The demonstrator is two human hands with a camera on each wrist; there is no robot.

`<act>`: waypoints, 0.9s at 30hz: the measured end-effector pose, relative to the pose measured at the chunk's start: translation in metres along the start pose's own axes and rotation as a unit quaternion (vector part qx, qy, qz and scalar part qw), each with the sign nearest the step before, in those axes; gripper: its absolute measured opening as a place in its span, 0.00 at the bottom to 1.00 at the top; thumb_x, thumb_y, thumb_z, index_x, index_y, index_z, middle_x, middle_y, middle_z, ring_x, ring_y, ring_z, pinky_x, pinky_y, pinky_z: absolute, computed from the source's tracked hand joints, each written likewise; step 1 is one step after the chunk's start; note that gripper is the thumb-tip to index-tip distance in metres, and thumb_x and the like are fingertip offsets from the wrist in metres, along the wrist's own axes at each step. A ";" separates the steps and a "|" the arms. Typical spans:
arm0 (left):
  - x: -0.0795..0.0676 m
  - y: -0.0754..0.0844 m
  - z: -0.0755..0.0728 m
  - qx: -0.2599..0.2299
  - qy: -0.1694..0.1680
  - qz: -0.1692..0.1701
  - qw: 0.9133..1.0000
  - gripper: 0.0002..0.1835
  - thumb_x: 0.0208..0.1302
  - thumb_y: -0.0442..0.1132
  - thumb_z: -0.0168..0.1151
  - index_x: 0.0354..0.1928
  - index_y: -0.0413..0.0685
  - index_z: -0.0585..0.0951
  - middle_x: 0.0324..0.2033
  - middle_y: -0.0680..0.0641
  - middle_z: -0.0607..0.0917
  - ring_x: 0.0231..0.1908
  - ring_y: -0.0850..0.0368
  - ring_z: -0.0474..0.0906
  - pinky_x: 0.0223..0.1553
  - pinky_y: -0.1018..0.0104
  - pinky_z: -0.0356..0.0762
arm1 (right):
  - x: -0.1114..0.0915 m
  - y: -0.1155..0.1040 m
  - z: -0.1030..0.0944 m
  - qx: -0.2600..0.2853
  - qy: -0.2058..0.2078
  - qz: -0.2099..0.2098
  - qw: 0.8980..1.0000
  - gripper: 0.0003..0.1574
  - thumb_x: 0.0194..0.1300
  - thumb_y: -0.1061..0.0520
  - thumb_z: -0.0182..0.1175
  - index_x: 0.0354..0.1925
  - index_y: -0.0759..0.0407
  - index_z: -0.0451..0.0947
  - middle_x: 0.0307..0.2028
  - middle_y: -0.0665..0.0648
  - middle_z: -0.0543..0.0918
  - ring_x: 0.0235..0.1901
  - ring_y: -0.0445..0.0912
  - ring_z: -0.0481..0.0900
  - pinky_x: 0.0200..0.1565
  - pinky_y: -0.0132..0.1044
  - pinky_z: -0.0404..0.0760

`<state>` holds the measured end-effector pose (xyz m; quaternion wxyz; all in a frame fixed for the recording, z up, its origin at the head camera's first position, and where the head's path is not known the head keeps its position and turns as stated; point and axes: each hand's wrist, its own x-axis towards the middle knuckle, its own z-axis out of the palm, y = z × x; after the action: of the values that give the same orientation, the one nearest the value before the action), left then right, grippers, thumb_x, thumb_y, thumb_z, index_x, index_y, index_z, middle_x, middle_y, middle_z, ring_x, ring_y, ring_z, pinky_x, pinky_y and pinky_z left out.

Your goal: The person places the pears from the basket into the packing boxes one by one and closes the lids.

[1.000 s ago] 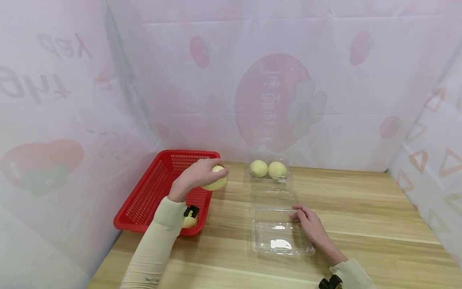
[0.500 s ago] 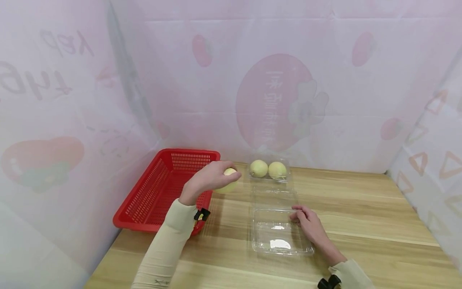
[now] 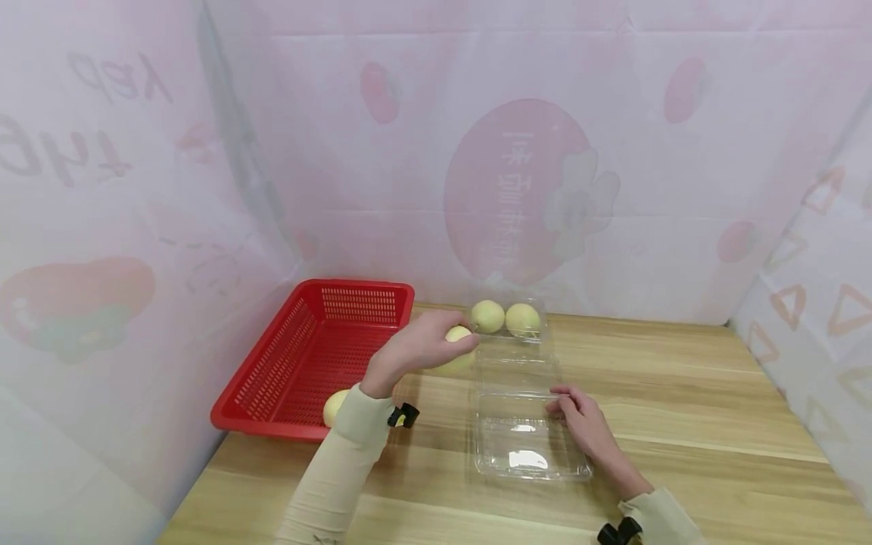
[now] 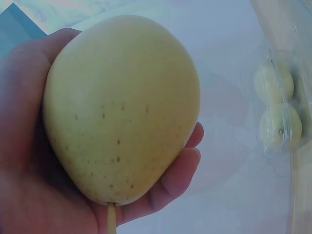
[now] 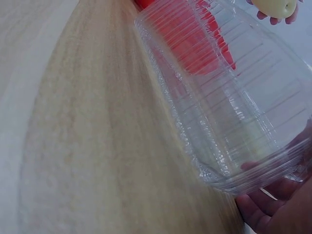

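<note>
My left hand holds a pale yellow pear above the table, between the basket and the plastic boxes. In the left wrist view, fingers and thumb curve round this pear, its stem pointing down in the picture. An opened clear plastic box lies in front, its lid folded out toward the back. At that box's right rim, my right hand grips with curled fingers. The right wrist view has the right hand's fingers at the clear wall's corner.
A red perforated basket stands at the left, with a pear partly hidden by my left sleeve. Behind the lid, another clear box holds two pears. Printed cloth walls enclose the wooden table.
My left hand has carried the pear rightward, from over the basket's edge toward the boxes. A pear in the basket shows beside the sleeve. The right hand has stayed at the box's rim.
</note>
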<state>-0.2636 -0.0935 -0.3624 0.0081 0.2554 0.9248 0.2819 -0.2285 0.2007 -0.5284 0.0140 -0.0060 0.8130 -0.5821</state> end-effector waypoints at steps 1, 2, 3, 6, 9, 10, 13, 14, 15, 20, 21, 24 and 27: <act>0.000 0.002 0.001 0.000 -0.001 0.003 1.000 0.11 0.65 0.56 0.55 0.37 0.61 0.80 0.29 0.59 0.81 0.31 0.61 0.76 0.36 0.66 0.75 | 0.000 0.000 0.000 0.002 0.000 0.000 1.000 0.20 0.75 0.63 0.41 0.57 0.70 0.73 0.40 0.68 0.85 0.41 0.51 0.85 0.43 0.33 0.82; 0.000 0.003 0.003 0.000 -0.002 0.007 1.000 0.12 0.65 0.56 0.55 0.36 0.60 0.80 0.29 0.58 0.80 0.31 0.61 0.75 0.35 0.65 0.75 | 0.000 0.000 0.000 0.003 0.000 0.000 1.000 0.20 0.75 0.63 0.41 0.57 0.70 0.73 0.40 0.68 0.85 0.41 0.51 0.85 0.44 0.34 0.82; 0.001 0.004 0.004 0.002 -0.002 0.010 1.000 0.12 0.65 0.56 0.56 0.36 0.59 0.80 0.29 0.58 0.80 0.30 0.61 0.75 0.35 0.66 0.74 | 0.000 0.000 0.000 0.004 0.000 -0.001 1.000 0.20 0.75 0.63 0.41 0.57 0.70 0.73 0.40 0.69 0.85 0.42 0.51 0.85 0.44 0.34 0.82; 0.002 0.007 0.009 0.005 -0.002 0.016 1.000 0.11 0.64 0.56 0.56 0.36 0.60 0.80 0.28 0.58 0.80 0.30 0.62 0.75 0.33 0.67 0.74 | 0.000 0.000 -0.001 0.008 0.000 0.000 1.000 0.20 0.75 0.63 0.42 0.57 0.70 0.73 0.41 0.69 0.85 0.42 0.52 0.85 0.44 0.34 0.83; 0.003 0.010 0.014 0.009 -0.001 0.023 1.000 0.11 0.64 0.55 0.56 0.36 0.59 0.80 0.29 0.58 0.80 0.30 0.62 0.75 0.32 0.67 0.74 | -0.001 0.000 -0.001 0.009 -0.001 -0.001 1.000 0.20 0.75 0.63 0.42 0.56 0.71 0.73 0.41 0.69 0.85 0.42 0.52 0.85 0.44 0.34 0.83; 0.003 0.010 0.016 0.011 -0.001 0.025 1.000 0.11 0.64 0.55 0.56 0.36 0.59 0.80 0.29 0.58 0.80 0.30 0.62 0.75 0.32 0.68 0.74 | -0.001 0.001 -0.001 0.010 -0.001 -0.001 1.000 0.20 0.75 0.63 0.42 0.56 0.71 0.72 0.41 0.69 0.85 0.42 0.52 0.85 0.44 0.34 0.83; 0.003 0.012 0.022 0.021 -0.002 0.028 0.999 0.12 0.63 0.55 0.56 0.38 0.58 0.81 0.30 0.58 0.80 0.31 0.62 0.75 0.33 0.68 0.74 | -0.002 0.001 -0.001 0.012 -0.003 -0.001 1.000 0.19 0.75 0.63 0.42 0.56 0.71 0.72 0.40 0.68 0.85 0.41 0.52 0.85 0.44 0.34 0.83; 0.004 0.012 0.024 0.023 -0.002 0.029 0.999 0.13 0.64 0.56 0.56 0.39 0.58 0.81 0.31 0.59 0.80 0.31 0.62 0.75 0.33 0.68 0.74 | -0.002 0.001 -0.001 0.014 -0.002 -0.001 1.000 0.19 0.75 0.63 0.42 0.56 0.71 0.72 0.39 0.67 0.85 0.41 0.52 0.86 0.44 0.33 0.83; 0.004 0.012 0.026 0.025 -0.003 0.029 0.999 0.13 0.64 0.56 0.56 0.39 0.58 0.81 0.31 0.59 0.81 0.31 0.63 0.76 0.33 0.68 0.74 | -0.002 0.001 -0.001 0.014 -0.002 0.000 1.000 0.19 0.74 0.63 0.42 0.56 0.71 0.72 0.39 0.67 0.85 0.41 0.51 0.86 0.44 0.33 0.83; 0.005 0.015 0.035 0.030 -0.003 0.037 0.999 0.13 0.64 0.57 0.55 0.39 0.60 0.82 0.32 0.59 0.82 0.33 0.64 0.77 0.36 0.69 0.74 | -0.003 0.000 -0.001 0.014 0.000 0.001 1.000 0.19 0.75 0.63 0.43 0.56 0.71 0.73 0.38 0.66 0.85 0.42 0.52 0.85 0.45 0.34 0.83; 0.005 0.015 0.037 0.030 -0.004 0.038 0.999 0.13 0.64 0.57 0.55 0.39 0.60 0.82 0.32 0.59 0.82 0.33 0.64 0.77 0.36 0.69 0.74 | -0.003 0.000 -0.001 0.013 0.000 0.000 1.000 0.19 0.75 0.63 0.43 0.56 0.71 0.73 0.39 0.66 0.85 0.42 0.51 0.85 0.45 0.34 0.83; 0.005 0.017 0.043 0.019 -0.012 0.041 0.999 0.13 0.65 0.57 0.55 0.39 0.61 0.81 0.32 0.59 0.82 0.33 0.64 0.77 0.36 0.69 0.74 | -0.003 0.000 -0.001 0.010 -0.002 -0.001 1.000 0.19 0.75 0.63 0.43 0.56 0.71 0.72 0.39 0.67 0.85 0.42 0.51 0.85 0.44 0.33 0.83; 0.007 0.017 0.049 0.014 -0.020 0.044 0.999 0.13 0.65 0.58 0.54 0.38 0.61 0.81 0.31 0.59 0.82 0.31 0.64 0.76 0.35 0.69 0.73 | -0.002 0.000 -0.001 -0.001 0.001 -0.004 1.000 0.19 0.75 0.62 0.43 0.56 0.70 0.73 0.40 0.67 0.86 0.41 0.51 0.86 0.44 0.32 0.82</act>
<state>-0.2537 -0.0524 -0.3941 0.0103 0.3014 0.9161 0.2642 -0.2261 0.2017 -0.5282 0.0109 -0.0089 0.8138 -0.5810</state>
